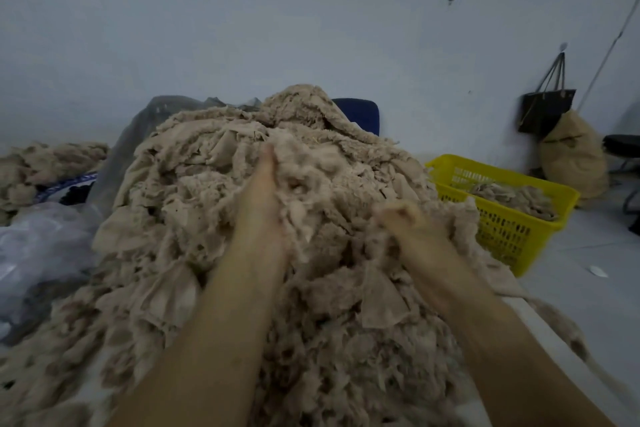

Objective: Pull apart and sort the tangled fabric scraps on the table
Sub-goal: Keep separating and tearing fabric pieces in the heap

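Left hand (265, 170) is sunk into the beige fabric scraps (194, 204) heaped on the surface (536, 326); its fingers are hidden, so its grip cannot be told. Right hand (407, 218), blurred, curls round a clump nearer right. A yellow basket (502, 232) far right holds more scraps.

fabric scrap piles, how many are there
3: the big heap in the middle, a smaller pile far left, a batch in the yellow basket. More may be hidden behind.
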The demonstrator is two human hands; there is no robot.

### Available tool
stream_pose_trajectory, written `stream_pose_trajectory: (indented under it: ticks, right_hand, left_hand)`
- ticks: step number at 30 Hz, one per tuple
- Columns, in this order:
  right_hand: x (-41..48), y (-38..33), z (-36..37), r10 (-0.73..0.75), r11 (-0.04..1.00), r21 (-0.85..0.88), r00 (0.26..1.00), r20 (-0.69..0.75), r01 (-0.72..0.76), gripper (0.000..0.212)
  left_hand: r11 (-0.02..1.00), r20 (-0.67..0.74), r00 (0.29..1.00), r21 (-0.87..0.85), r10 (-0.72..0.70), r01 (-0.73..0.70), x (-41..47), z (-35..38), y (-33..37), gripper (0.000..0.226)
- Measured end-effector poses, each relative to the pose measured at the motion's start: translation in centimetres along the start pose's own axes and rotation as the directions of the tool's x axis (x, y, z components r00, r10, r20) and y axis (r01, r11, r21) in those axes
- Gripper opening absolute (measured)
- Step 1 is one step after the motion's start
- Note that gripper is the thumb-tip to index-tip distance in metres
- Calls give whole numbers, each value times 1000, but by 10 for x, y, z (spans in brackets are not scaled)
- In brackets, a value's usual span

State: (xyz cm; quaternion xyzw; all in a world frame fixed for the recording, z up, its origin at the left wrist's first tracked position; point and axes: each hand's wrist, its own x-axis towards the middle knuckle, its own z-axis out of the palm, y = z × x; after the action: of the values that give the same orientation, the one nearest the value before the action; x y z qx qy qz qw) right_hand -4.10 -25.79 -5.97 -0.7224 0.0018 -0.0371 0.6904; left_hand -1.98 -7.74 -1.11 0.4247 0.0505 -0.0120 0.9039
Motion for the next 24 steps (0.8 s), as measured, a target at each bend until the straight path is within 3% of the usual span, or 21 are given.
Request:
stream_pose_trajectory:
  ticks: [3,5,7,8,10,13,17,21,24]
  right_hand:
    - [-13,-6,33,-91,993,-63,990,111,99,78]
    - [-21,-10,48,-143,981,-104,972,187,164,90]
    - [-22,-3,54,-97,972,-190,975,200,135,80]
    - [-22,1,55,-87,975,-178,969,232,130,61]
    - [-24,8,54,-58,996,-40,939,338,76,33]
    - [-29,6,54,-76,993,110,916,394,35,34]
    - [-29,8,57,-135,985,-54,928,346,164,38]
    - [-33,9,32,-127,987,-27,865,485,160,32]
    - [-32,6,14,-74,954,-211,852,518,211,35]
  left_hand:
    - [1000,90,996,-7,6,-5,-8,10,-16,44]
    - [994,47,994,36,97,-99,-7,10,-29,34]
    - [985,-15,986,64,163,-162,-4,7,-31,30]
    - [986,-35,986,50,160,-158,-3,7,-27,30]
    - [992,-50,991,31,128,-126,0,3,-23,30]
    - [995,-45,995,-40,86,-88,4,3,-20,30]
    - [995,-26,995,-9,97,-97,4,8,-25,28]
    - [992,-101,987,-21,121,-124,13,-4,-8,24]
    - [985,-150,979,-80,137,-150,25,-17,7,28]
